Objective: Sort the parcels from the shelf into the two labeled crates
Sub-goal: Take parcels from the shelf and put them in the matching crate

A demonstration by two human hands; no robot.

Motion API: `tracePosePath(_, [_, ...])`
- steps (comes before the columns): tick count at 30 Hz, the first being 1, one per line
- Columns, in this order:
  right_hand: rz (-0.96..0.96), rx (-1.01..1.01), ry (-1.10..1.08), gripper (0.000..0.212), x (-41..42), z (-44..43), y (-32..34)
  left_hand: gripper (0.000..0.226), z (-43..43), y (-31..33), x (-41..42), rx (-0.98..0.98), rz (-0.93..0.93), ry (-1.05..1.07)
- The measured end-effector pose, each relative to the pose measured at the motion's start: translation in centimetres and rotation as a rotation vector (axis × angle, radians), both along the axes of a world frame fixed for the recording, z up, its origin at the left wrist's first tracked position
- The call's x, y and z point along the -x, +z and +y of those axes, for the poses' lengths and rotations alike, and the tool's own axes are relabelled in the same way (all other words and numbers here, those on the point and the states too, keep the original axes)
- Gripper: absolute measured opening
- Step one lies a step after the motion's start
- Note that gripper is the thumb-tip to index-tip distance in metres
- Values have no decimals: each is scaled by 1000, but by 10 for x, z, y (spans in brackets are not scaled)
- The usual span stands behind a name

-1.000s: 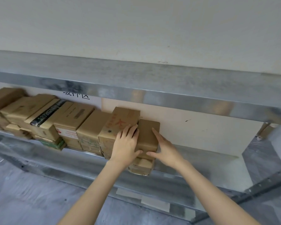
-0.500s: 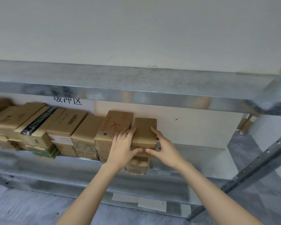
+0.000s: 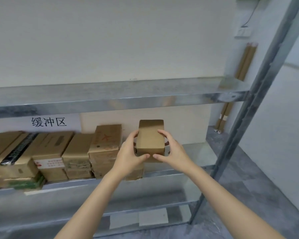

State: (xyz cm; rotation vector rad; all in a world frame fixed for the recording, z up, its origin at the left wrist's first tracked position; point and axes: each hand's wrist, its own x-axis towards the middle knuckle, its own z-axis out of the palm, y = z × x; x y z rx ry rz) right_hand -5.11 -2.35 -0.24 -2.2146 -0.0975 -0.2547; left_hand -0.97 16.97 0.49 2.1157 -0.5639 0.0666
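Both hands grip one small plain brown parcel. The left hand curls round its left side and the right hand round its right side, with both thumbs against the near lower edge. The parcel is held over the middle level of the metal shelf, just right of a red-marked parcel that ends a row of parcels. A printed sign hangs on the wall behind the row.
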Motion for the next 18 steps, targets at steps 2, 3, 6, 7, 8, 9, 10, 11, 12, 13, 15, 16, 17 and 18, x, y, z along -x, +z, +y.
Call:
tracePosePath(2, [1,-28,-33,95,22,-9,7,83,-12,6,14,65,47,-72])
tracePosePath(3, [4,-47,-49,103,34,-14,11,82,-19,10,21,95,81,-104])
tracePosePath(6, [9,-79,-123,122,73,-32,23,81,-47,19,39,197,208,-170])
tracePosePath(7, [2,-78,-163,126,86,-40,26,83,-58,22,45,228,239,-194])
tracePosePath(8, [-8,-79,-204,129,100,-47,30,85,-70,24,52,249,260,-219])
tracePosePath(9, [-18,-93,-244,130,114,-55,34,86,-82,27,60,255,273,-243])
tracePosePath(10, [-29,-124,-284,131,127,-63,37,85,-95,29,67,254,282,-268])
tracePosePath(11, [-39,-163,-323,131,142,-71,41,82,-110,32,76,260,294,-295])
tracePosePath(12, [-49,-198,-360,132,154,-78,45,77,-122,34,83,277,312,-321])
tracePosePath(13, [-61,-219,-409,133,168,-86,49,70,-137,37,94,295,331,-357])
tracePosePath(15, [-88,-231,-508,139,196,-103,59,40,-166,42,116,316,339,-443])
tracePosePath(16, [-103,-230,-561,142,213,-113,65,25,-182,46,129,321,339,-483])
tracePosePath(17, [-121,-232,-608,143,231,-122,70,17,-197,51,143,335,335,-521])
tracePosePath(18, [-143,-235,-643,139,250,-130,76,18,-212,56,158,353,329,-560])
